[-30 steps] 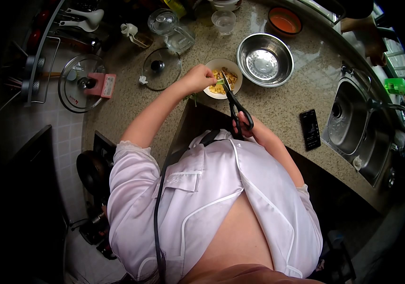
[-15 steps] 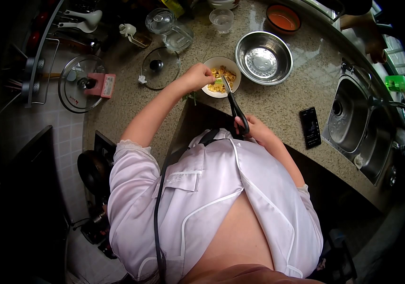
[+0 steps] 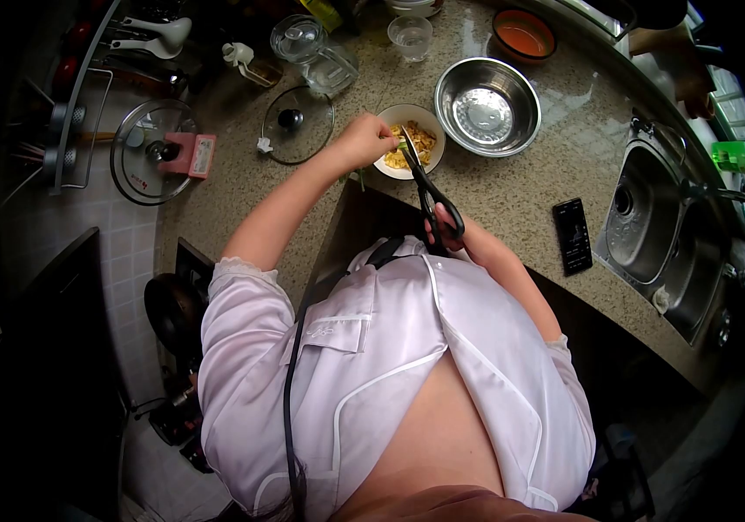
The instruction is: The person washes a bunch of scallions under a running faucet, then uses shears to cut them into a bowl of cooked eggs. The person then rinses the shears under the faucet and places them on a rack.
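My left hand (image 3: 367, 141) is closed on a thin green sprig, probably scallion or cilantro, whose tip (image 3: 402, 145) shows at the fingertips and whose leaves hang below the palm. It is over the left side of a white bowl (image 3: 400, 112). Yellow, egg-like pieces (image 3: 422, 143) with browner bits lie in the bowl. My right hand (image 3: 475, 241), close to my body, grips the black handles of a pair of scissors (image 3: 420, 177). The blades point up into the bowl area, parted around or right beside the sprig; which of the two is too small to tell.
A steel basin (image 3: 487, 106) stands just right of the bowl, with a brown-orange dish (image 3: 523, 36) behind it. Left are a glass lid (image 3: 298, 123) and a glass pitcher (image 3: 331, 70). A phone (image 3: 573, 236) lies near the counter edge, beside the double sink (image 3: 642, 200).
The scissors' handles and blades have spread apart, and the blades have tilted slightly left toward my left hand. My left hand stays nearly in place.
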`<action>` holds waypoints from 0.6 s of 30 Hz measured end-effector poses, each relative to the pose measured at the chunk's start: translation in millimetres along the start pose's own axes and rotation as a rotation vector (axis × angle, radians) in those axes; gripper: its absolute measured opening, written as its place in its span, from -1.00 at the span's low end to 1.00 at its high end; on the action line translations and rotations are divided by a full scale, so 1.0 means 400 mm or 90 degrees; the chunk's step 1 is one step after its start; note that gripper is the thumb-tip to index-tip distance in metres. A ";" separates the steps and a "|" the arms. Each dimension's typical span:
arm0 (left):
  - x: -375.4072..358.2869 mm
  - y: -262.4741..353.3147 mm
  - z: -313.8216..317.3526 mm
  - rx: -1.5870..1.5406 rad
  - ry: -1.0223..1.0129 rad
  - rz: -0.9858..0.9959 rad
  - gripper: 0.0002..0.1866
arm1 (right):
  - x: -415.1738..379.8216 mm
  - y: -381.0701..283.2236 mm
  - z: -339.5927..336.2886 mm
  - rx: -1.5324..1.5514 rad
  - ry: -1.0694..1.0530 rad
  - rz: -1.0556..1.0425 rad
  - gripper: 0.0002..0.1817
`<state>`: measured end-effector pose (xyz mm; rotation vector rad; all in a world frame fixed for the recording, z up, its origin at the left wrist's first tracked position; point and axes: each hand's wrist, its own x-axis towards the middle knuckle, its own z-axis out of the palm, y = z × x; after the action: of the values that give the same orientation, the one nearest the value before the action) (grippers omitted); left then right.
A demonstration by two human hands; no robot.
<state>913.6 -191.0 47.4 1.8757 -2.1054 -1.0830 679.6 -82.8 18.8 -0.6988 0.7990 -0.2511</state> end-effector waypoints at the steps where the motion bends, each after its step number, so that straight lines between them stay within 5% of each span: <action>1: -0.003 0.002 0.002 -0.009 -0.007 -0.002 -0.74 | 0.001 -0.003 0.001 0.000 0.000 0.000 -0.47; 18: 0.015 -0.035 0.009 -0.108 -0.023 -0.034 -0.72 | 0.013 0.025 -0.011 0.024 0.050 0.033 -0.52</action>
<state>921.6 -194.5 34.6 1.8546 -1.9233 -1.2736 679.5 -79.8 7.3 -0.6353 0.8851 -0.2467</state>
